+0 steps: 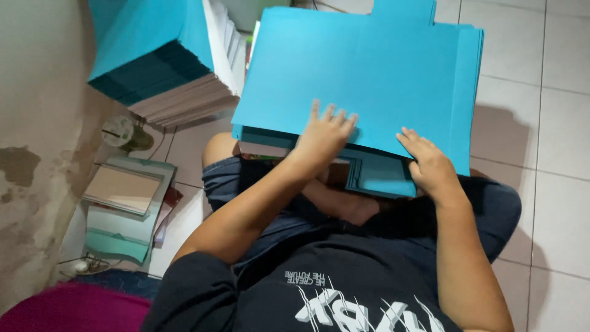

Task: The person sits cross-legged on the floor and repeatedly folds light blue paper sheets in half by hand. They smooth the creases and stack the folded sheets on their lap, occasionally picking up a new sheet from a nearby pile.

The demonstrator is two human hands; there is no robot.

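The person sat on the tiled floor [553, 123] with knees drawn up, and a stack of bright blue paper folders [369, 80] rested across the lap in the upper middle of the frame. The top folder was a wide sheet with a small tab sticking up at its far edge, and the edges of many more folders showed beneath it along the right side and near edge.

The left hand [322, 138] lay flat on the near part of the top folder, fingers spread and pointing up the frame, palm pressed on the blue surface. The right hand [427, 163] sat just to the right of it at the stack's lower edge, fingers slightly curled over the top folder; whether its thumb gripped under the edge could not be told. The two hands were apart, neither closed around anything, both resting on the stack.

In the upper left of the frame stood a second, taller pile of folders [166, 61], blue on top with dark teal and pale grey edges, tilted toward the wall. Below it, at the left middle, a smaller heap of brownish and pale green folders [123, 203] lay on the floor beside the stained wall [37, 154]. A small round greenish object [120, 132] sat between that heap and the tall pile. A magenta cushion or cloth [67, 310] filled the lower left corner. The person wore a dark shirt [319, 289] with a white print.
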